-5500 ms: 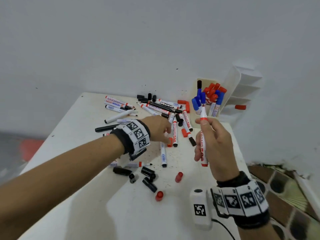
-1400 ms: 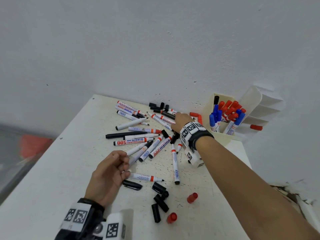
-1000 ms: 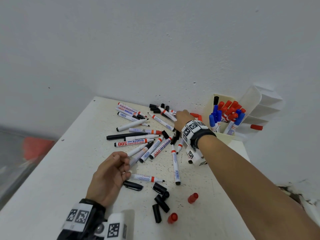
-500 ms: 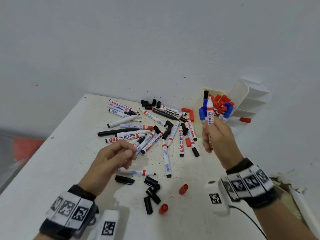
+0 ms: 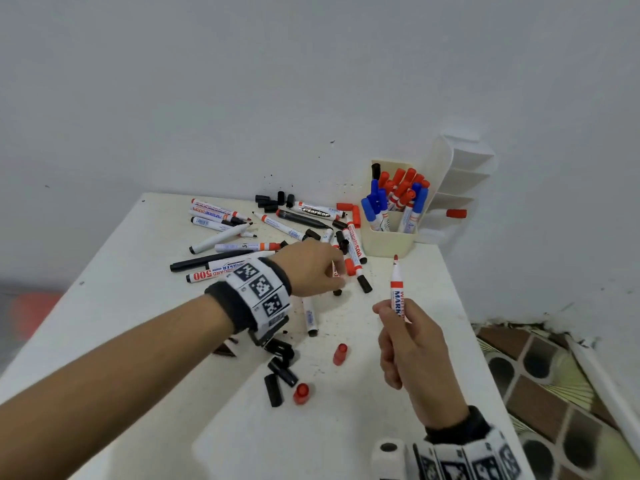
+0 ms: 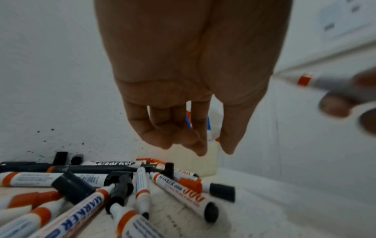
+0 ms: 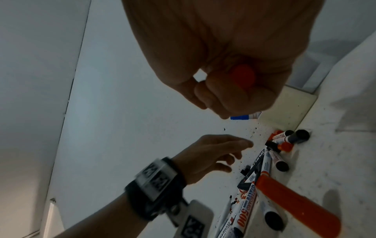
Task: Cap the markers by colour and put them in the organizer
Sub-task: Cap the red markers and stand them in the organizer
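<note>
My right hand [image 5: 398, 317] grips an uncapped red whiteboard marker [image 5: 396, 285] upright, tip up, over the right side of the white table [image 5: 131, 306]. Its red butt end [image 7: 243, 77] shows inside my curled fingers in the right wrist view. My left hand [image 5: 337, 271] reaches over the marker pile [image 5: 263, 237] with loosely spread fingers [image 6: 201, 145] and holds nothing. A loose red cap [image 5: 349, 266] lies just past its fingertips. The cream organizer cup [image 5: 391, 242] at the back right holds capped red and blue markers.
A white tiered rack [image 5: 457, 188] stands behind the cup with one red cap [image 5: 456, 213] on it. Loose black caps [image 5: 277, 375] and two red caps [image 5: 340, 354] lie in front of the pile. The table's right edge drops to a tiled floor [image 5: 554, 375].
My left hand has gone forward from the near left to the middle of the pile. My right hand has come down and toward me with the red marker.
</note>
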A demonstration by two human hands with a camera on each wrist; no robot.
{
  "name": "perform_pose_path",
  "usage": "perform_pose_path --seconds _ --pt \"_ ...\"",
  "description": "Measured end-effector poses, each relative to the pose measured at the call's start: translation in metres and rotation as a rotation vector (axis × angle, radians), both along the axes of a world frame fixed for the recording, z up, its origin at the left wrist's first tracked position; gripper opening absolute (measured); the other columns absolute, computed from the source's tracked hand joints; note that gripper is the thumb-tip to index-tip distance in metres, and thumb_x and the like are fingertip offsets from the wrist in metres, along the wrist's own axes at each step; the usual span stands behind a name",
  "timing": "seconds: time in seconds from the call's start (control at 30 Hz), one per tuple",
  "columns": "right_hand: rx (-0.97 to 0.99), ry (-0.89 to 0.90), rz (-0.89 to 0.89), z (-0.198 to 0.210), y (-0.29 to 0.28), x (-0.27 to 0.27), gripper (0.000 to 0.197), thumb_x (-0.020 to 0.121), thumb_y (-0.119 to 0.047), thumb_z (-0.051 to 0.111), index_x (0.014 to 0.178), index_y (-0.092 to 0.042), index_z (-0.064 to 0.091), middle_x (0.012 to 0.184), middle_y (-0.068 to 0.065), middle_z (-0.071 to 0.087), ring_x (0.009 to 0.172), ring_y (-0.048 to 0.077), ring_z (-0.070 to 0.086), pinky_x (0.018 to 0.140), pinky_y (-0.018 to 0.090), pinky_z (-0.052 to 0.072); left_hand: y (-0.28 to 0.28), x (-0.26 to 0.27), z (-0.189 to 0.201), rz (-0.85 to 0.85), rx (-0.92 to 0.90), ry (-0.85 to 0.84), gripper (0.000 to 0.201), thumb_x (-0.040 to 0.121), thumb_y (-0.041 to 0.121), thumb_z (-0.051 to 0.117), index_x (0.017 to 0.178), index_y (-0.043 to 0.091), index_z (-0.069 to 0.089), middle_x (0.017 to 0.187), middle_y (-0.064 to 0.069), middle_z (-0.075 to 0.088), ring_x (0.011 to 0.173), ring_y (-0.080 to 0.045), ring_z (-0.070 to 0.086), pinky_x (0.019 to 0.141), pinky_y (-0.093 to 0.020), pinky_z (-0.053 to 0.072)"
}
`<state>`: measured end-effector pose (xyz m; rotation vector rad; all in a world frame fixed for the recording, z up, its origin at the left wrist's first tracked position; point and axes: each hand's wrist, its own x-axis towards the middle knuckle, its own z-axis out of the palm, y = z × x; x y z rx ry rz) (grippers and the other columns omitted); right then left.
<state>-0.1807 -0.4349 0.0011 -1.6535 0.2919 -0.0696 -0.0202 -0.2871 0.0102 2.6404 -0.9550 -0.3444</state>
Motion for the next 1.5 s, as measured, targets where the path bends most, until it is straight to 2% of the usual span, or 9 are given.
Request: perform_pose_path --seconds 0.1,0.3,0.63,0.87,0.93,1.07,1.17,1.27,1.5 --pt "0.024 0.007 -0.010 -0.001 0.004 -0.003 0.030 0.100 -0.024 0.047 0.103 0.006 0.046 0.063 0.013 0.036 0.052 0.025 0.027 0.036 0.021 0.028 -0.032 0.022 -0.010 0.070 0.144 -0.054 0.034 0.088 0.048 0.064 0.114 0.027 0.062 0.102 0.005 0.060 0.091 -0.014 0.058 0.078 -0.030 0.050" --pt "0.100 0.042 -0.003 -0.005 0.007 -0.007 0.009 0.101 -0.021 0.045 0.100 -0.020 0.054 0.064 0.011 0.035 0.047 0.019 0.026 0.038 0.021 0.026 -0.070 0.037 -0.031 0.128 0.371 -0.170 0.038 0.090 0.048 0.061 0.113 0.018 0.057 0.106 -0.001 0.059 0.097 -0.023 0.060 0.086 -0.038 0.053" --pt "0.053 0.037 0.000 -0.010 0.007 -0.005 0.011 0.101 -0.021 0.046 0.100 -0.022 0.056 0.057 0.002 0.037 0.044 0.012 0.031 0.037 0.020 0.032 -0.065 0.042 -0.029 0.148 0.311 -0.090 0.028 0.090 0.031 0.064 0.114 0.018 0.058 0.108 -0.004 0.062 0.095 -0.020 0.060 0.086 -0.034 0.054" --pt "0.027 -0.016 0.031 -0.004 0.010 -0.004 0.013 0.101 -0.027 0.045 0.100 -0.019 0.056 0.060 0.007 0.037 0.045 0.012 0.032 0.037 0.021 0.033 -0.021 0.034 -0.001 0.206 -0.302 0.124 0.019 0.090 0.019 0.067 0.108 0.024 0.070 0.112 0.009 0.065 0.089 -0.004 0.061 0.072 -0.017 0.047" --pt "0.010 -0.040 0.057 -0.001 0.014 -0.004 0.015 0.100 -0.028 0.045 0.100 -0.017 0.056 0.058 0.004 0.038 0.043 0.009 0.033 0.038 0.019 0.033 -0.003 0.023 0.009 0.257 -0.475 0.196 0.022 0.087 0.015 0.069 0.106 0.025 0.073 0.113 0.010 0.068 0.089 -0.007 0.067 0.076 -0.023 0.055" --pt "-0.014 -0.083 0.115 0.000 0.027 -0.002 0.014 0.100 -0.029 0.045 0.099 -0.024 0.058 0.060 0.003 0.042 0.047 0.011 0.039 0.041 0.018 0.034 0.032 -0.009 0.019 0.331 -0.781 0.291 0.025 0.084 0.006 0.073 0.105 0.018 0.073 0.092 0.001 0.075 0.081 -0.015 0.071 0.072 -0.024 0.056" --pt "-0.046 -0.115 0.167 -0.001 0.038 0.003 0.013 0.100 -0.031 0.046 0.100 -0.024 0.057 0.062 0.002 0.042 0.050 0.011 0.036 0.043 0.019 0.032 0.049 -0.032 0.023 0.346 -0.988 0.347 0.027 0.086 0.014 0.072 0.113 0.012 0.070 0.098 -0.011 0.074 0.089 -0.021 0.071 0.081 -0.027 0.056" --pt "-0.084 -0.143 0.226 -0.001 0.047 0.005 0.016 0.100 -0.032 0.046 0.114 -0.036 0.054 0.058 -0.008 0.042 0.046 0.005 0.035 0.044 0.018 0.031 0.057 -0.048 0.027 0.410 -1.209 0.397 0.034 0.081 0.021 0.071 0.114 0.013 0.067 0.099 -0.026 0.070 0.085 -0.021 0.067 0.077 -0.029 0.054" --pt "-0.135 -0.208 0.281 0.003 0.059 0.005 0.029 0.101 -0.032 0.046 0.119 -0.054 0.050 0.058 -0.003 0.039 0.047 0.005 0.036 0.045 0.019 0.033 0.059 -0.063 0.024 0.423 -1.293 0.387 0.027 0.075 0.019 0.072 0.099 0.007 0.071 0.092 -0.014 0.076 0.087 -0.022 0.071 0.079 -0.028 0.057"
